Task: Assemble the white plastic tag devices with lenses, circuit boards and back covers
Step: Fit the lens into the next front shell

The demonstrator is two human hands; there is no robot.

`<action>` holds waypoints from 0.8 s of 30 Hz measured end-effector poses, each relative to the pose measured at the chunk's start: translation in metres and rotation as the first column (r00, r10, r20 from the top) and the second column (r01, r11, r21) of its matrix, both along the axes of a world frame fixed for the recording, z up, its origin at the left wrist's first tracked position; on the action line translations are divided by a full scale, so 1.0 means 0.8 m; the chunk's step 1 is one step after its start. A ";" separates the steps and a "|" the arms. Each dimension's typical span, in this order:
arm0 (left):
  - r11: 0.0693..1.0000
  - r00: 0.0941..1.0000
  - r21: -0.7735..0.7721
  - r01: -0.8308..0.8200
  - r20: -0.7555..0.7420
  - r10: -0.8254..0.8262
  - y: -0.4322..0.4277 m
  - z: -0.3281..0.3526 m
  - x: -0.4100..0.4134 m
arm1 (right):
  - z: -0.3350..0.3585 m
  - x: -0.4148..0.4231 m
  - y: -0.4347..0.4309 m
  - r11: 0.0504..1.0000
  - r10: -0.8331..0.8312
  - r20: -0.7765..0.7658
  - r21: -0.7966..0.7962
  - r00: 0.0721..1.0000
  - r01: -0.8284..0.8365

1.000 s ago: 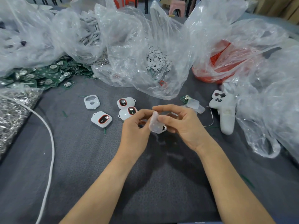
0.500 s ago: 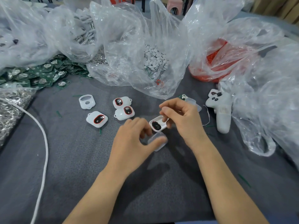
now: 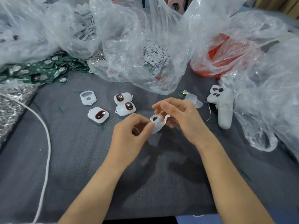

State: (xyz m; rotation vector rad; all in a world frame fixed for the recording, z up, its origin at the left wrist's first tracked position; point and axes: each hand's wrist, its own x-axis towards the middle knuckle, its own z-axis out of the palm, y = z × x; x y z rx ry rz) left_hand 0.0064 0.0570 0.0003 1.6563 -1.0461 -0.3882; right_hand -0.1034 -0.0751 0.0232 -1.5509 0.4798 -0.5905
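Since half a second ago the two hands have closed the gap between them: the translucent cover (image 3: 157,129), then held lower and apart, now sits against the white tag shell (image 3: 160,120), just right of the frame's centre and above the table (image 3: 80,167). The left hand (image 3: 127,135) pinches the cover between thumb and forefinger, its other fingers curled under. The right hand (image 3: 184,120) grips the shell from the far side with bent fingers, and a dark lens shows in the shell's opening. Left of the hands three finished tags (image 3: 98,114) with red-rimmed lenses lie on the grey cloth, with an empty shell frame (image 3: 88,97) beyond them. Just past the right hand lie a loose circuit board (image 3: 183,94) and spare clear covers (image 3: 195,101), and further right a white controller-shaped piece (image 3: 222,105). A heap of green circuit boards (image 3: 40,70) fills the upper left, a clear bag of white discs (image 3: 154,54) the upper middle, and a bag of red parts (image 3: 223,60) the upper right. A white cable (image 3: 47,143) curves down the left side.
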 end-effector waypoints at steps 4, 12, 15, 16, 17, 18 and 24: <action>1.000 0.992 -0.007 -0.029 -0.126 0.028 -0.003 0.000 0.004 | -0.002 0.000 0.000 0.997 0.022 -0.047 -0.068 0.999 -0.025; 0.992 0.969 0.091 -0.093 0.235 0.069 -0.008 -0.012 -0.003 | -0.010 -0.006 -0.024 0.942 -0.306 -0.112 -0.181 0.945 0.284; 0.978 0.903 0.195 -0.075 0.430 -0.017 -0.017 -0.017 -0.007 | -0.012 -0.008 -0.027 0.929 -0.317 -0.142 -0.248 0.938 0.276; 0.976 0.893 0.207 -0.074 0.449 -0.027 -0.019 -0.016 -0.008 | -0.013 -0.007 -0.026 0.929 -0.307 -0.156 -0.263 0.939 0.260; 0.975 0.892 0.211 -0.073 0.451 -0.031 -0.021 -0.016 -0.009 | -0.013 -0.006 -0.024 0.931 -0.295 -0.171 -0.273 0.940 0.243; 0.975 0.895 0.210 -0.072 0.444 -0.029 -0.023 -0.016 -0.009 | -0.014 -0.004 -0.024 0.932 -0.284 -0.184 -0.284 0.941 0.226; 0.979 0.896 0.188 -0.079 0.445 -0.013 -0.023 -0.018 -0.008 | -0.018 -0.001 -0.020 0.909 -0.285 -0.238 -0.375 0.928 0.183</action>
